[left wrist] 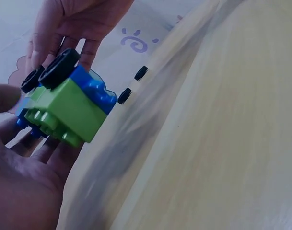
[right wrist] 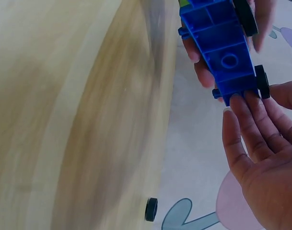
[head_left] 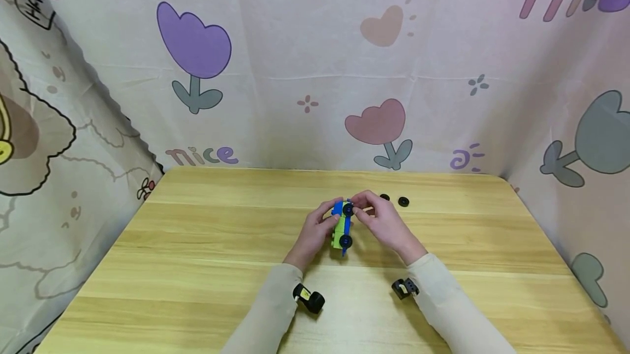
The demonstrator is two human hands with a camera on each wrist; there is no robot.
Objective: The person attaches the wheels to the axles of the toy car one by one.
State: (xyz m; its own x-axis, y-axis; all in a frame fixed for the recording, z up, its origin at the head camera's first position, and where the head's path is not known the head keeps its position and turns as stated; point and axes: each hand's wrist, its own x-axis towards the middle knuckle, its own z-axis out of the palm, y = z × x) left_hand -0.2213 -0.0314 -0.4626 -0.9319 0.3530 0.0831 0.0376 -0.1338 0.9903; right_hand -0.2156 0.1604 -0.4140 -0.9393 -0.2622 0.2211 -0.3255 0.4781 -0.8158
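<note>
A toy car (head_left: 339, 226) built of green and blue blocks is held on its side above the table. My left hand (head_left: 313, 233) grips its body, thumb on one side and fingers on the other. At the far end my right hand (head_left: 386, 225) pinches a small black wheel (right wrist: 262, 81), its thumb on the outer face and fingertips against the blue chassis (right wrist: 222, 48). Another black wheel (head_left: 345, 241) sits at the near end of that same side. Blue pegs (right wrist: 184, 32) stick out bare along the chassis's opposite edge in the right wrist view.
Two loose black wheels, one a little left (head_left: 385, 197) and one right (head_left: 403, 202), lie on the wooden table (head_left: 221, 277) behind the right hand. A printed cloth (head_left: 285, 42) hangs behind the table's back edge. Each sleeve carries a black wrist camera.
</note>
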